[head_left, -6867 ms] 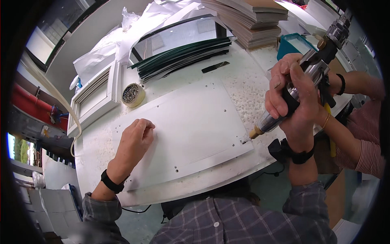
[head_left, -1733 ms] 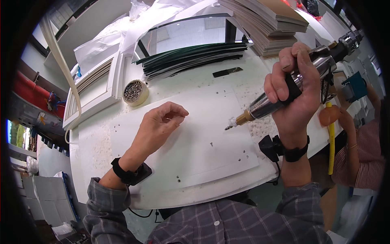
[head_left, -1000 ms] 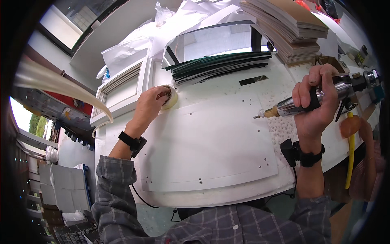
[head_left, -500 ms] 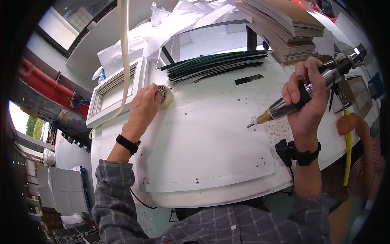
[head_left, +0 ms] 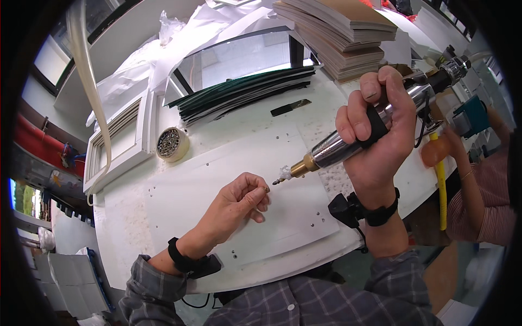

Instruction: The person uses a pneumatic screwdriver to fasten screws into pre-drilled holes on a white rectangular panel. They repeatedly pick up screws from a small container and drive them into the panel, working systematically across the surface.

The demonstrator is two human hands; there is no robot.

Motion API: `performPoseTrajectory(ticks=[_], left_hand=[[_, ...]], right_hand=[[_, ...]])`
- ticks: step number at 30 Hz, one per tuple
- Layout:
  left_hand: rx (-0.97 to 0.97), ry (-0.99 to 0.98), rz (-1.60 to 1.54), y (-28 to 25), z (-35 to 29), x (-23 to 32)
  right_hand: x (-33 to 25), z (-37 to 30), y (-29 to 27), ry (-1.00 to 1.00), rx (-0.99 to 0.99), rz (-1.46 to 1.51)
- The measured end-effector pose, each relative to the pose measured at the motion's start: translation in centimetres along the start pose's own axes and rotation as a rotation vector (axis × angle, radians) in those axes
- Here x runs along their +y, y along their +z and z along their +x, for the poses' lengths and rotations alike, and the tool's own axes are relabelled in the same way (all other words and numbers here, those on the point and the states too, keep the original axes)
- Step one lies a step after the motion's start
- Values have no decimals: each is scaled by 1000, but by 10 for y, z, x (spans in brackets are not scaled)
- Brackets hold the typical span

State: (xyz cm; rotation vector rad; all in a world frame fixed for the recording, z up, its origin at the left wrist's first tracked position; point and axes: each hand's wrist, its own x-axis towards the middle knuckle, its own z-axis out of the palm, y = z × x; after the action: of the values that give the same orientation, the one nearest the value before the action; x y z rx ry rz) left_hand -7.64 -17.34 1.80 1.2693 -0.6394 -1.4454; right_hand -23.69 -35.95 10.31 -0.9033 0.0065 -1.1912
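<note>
My right hand (head_left: 380, 125) grips a silver pneumatic screwdriver (head_left: 337, 149) with a black band and a brass nose. Its tip points down and left, with a small bit of white material around it. Close to that tip, the fingers of my left hand (head_left: 236, 204) are pinched on a tiny metal piece that looks like a screw. Both hands are above a white panel (head_left: 190, 190) dotted with several small screws. Away from my left hand, a round tub (head_left: 173, 144) full of small screws stands beside a white frame.
A white frame (head_left: 130, 127) lies at the left, near a hanging pale hose (head_left: 89, 87). Behind are a stack of dark green-edged sheets (head_left: 239, 95), a black-handled blade (head_left: 291, 107) and piled boards (head_left: 348, 32). A co-worker's arm (head_left: 467, 179) is at the right, by a yellow tube (head_left: 441, 190).
My left hand has left the screw tub and come right, now pinching a tiny piece near the screwdriver tip. The screwdriver has moved left in my right hand, and the view has shifted.
</note>
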Motion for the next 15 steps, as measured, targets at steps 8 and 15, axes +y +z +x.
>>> performPoseTrajectory(ticks=[8,15], left_hand=[[-17,1,-5,2,3,-3],[-27,11,-22,3,3,-4]], right_hand=[[8,-2,-2,-8,-46,45],[12,-3,1,1,-59,26]])
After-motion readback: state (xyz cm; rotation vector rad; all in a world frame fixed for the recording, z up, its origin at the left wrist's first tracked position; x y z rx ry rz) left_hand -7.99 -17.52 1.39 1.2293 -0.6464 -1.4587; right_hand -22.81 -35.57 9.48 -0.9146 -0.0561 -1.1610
